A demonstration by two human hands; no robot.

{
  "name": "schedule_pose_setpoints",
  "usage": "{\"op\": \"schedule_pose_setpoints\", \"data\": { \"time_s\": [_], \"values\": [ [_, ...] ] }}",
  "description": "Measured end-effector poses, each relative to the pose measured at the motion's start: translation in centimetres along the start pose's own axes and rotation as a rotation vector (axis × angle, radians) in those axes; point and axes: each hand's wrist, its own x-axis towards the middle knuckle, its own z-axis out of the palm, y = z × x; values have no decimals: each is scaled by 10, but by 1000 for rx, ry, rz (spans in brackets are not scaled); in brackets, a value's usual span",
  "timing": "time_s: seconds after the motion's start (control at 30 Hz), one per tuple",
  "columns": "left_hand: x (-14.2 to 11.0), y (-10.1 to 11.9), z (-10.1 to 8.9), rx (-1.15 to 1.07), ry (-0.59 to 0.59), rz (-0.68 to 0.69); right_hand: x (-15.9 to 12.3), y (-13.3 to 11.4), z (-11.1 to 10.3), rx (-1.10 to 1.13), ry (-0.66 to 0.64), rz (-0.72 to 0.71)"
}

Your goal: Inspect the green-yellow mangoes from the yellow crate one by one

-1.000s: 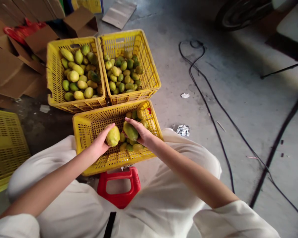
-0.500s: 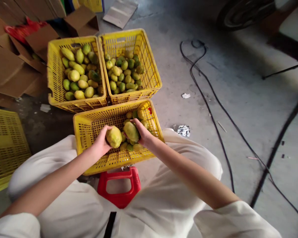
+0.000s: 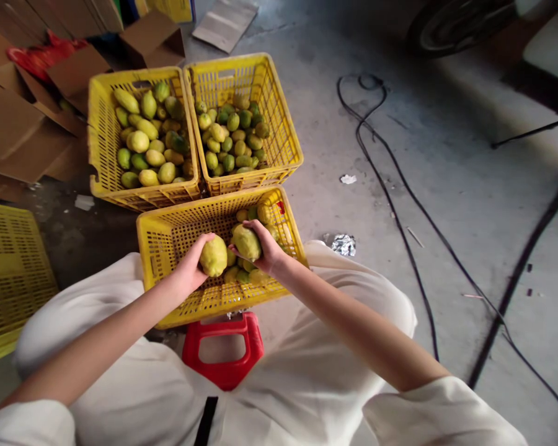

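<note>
Greenish fruit (image 3: 246,243) slants away leftward lengthwise in the right grip (image 3: 268,251); left grip (image 3: 193,265) holds yellow fruit (image 3: 214,256).

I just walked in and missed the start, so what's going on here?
A person's left hand holds a yellow fruit, and the right hand holds a greener fruit, both over the near crate. More fruit lies toward that crate's right end. Just beyond, the back left crate and back right crate stand side by side, each with fruit inside.

Head cam, fwd & down.
</note>
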Motion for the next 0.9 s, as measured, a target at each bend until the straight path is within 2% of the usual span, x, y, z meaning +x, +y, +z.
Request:
{"op": "schedule_pose_setpoints", "data": {
  "time_s": [0.1,0.27,0.47,0.67,0.8,0.9],
  "values": [
    [1,-1,-1,-21,23,-25,-4,-3,4,29,70,84],
    [2,-1,-2,-35,66,-24,-1,-3,2,0,65,70],
    [-6,12,2,-55,-14,-76,-1,-5,2,34,97,22],
    [-8,21,4,-116,-82,-9,-4,-12,5,68,36,-39],
    [-6,21,4,-154,-42,29,-1,-14,2,66,27,-45],
    [-7,21,3,-169,11,10,-1,-14,-2,57,26,0]
  ]
}}
